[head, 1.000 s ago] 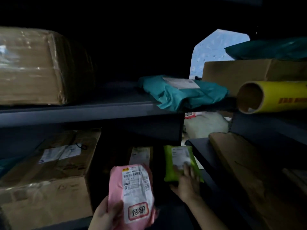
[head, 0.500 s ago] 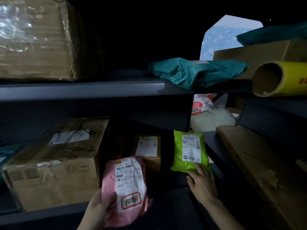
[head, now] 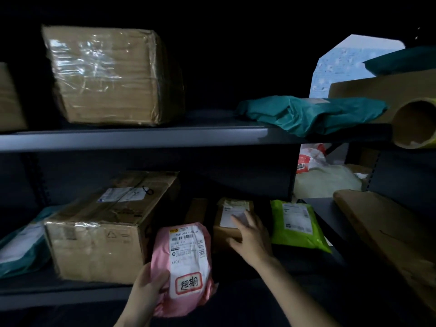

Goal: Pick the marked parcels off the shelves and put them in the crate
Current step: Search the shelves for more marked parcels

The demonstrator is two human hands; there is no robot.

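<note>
A: Where is the marked parcel?

B: The pink plastic mailer parcel, white label with a red-boxed handwritten mark, stands upright in the left hand, in front of the lower shelf. The thumb presses its front and the fingers wrap behind.

A: And the right hand?

B: It reaches past the pink mailer to the small brown cardboard box just behind it. The fingers are spread over the box's white label and the thumb lies along its front edge; the hand rests on it, not closed around it.

A: What room is there around that box?

B: To its right, just beside the hand, a lime-green plastic mailer leans near the shelf's right end. To its left a dark gap, then the large taped brown carton, well apart. Bare shelf floor lies in front of the box.

A: Above?

B: The grey upper shelf edge runs across, carrying a film-wrapped brown carton and a teal plastic bag that overhangs the edge.

A: Anything hard to make out?

B: The back of the lower shelf is black. A yellow cardboard tube and a flat brown board are cut off at the right edge. A teal mailer left of the large carton is partly hidden.
</note>
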